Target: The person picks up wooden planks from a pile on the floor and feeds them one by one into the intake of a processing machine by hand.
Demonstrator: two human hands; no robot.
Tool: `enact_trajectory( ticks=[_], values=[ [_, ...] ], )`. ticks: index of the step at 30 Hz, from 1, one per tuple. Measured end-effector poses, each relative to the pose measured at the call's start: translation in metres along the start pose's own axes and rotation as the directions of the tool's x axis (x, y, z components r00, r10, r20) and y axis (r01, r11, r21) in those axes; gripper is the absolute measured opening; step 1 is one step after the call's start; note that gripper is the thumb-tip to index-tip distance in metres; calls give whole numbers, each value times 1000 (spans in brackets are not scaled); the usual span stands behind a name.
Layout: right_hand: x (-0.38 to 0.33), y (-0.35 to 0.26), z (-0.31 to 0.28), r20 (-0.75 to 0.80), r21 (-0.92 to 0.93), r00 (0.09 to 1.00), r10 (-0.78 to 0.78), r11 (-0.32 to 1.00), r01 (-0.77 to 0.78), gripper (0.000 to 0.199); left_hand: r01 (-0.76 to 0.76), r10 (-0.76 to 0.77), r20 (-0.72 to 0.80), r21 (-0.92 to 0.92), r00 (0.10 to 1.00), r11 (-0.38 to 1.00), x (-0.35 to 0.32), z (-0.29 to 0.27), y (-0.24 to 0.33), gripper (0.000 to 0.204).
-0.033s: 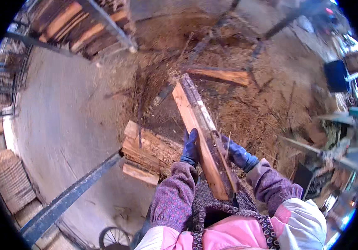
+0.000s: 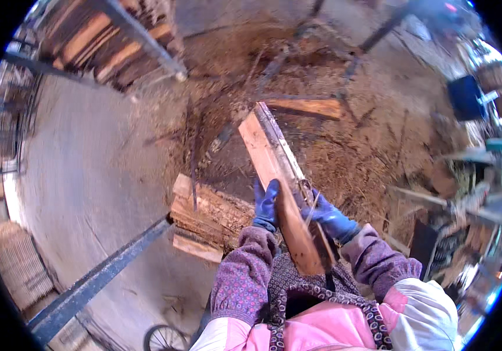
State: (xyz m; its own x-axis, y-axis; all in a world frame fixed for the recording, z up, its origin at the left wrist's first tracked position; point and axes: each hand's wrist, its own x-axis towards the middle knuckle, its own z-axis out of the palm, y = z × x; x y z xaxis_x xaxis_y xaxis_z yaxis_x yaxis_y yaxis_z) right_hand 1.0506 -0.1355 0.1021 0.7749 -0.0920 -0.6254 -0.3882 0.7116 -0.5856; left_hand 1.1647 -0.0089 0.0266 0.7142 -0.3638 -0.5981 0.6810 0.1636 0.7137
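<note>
A thick rough-sawn board with a dark bark edge slants in front of my body, its lower end close to my apron. My left hand, in a blue glove, is closed around its left edge, the thumb on the pale face. On the opposite, bark side, my right hand, also blue-gloved, grips it, its fingers partly hidden by the wood. Just left of my left hand, several rough wood pieces lie stacked beside a metal bar.
A dark metal bar runs in from the lower left. Another board lies beyond, among bark scraps on the floor. Stacked planks sit in a metal frame at the far left. A spoked wheel shows below, a blue container at right.
The board has turned slightly in my hands, showing less of its bark edge. My right hand has shifted a little along it. The whole view has moved slightly.
</note>
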Motion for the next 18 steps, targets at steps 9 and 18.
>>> enact_trajectory(
  ticks=[9, 18],
  values=[
    [-253, -52, -27, -625, -194, 522, -581, 763, 617, 90, -430, 324, 842, -124, 431, 894, -183, 222, 94, 70],
    [-526, -111, -182, -656, -654, -334, -677, 289, 699, 43, -378, -65, 983, 128, 174, 917, -216, 258, 22, 68]
  ],
)
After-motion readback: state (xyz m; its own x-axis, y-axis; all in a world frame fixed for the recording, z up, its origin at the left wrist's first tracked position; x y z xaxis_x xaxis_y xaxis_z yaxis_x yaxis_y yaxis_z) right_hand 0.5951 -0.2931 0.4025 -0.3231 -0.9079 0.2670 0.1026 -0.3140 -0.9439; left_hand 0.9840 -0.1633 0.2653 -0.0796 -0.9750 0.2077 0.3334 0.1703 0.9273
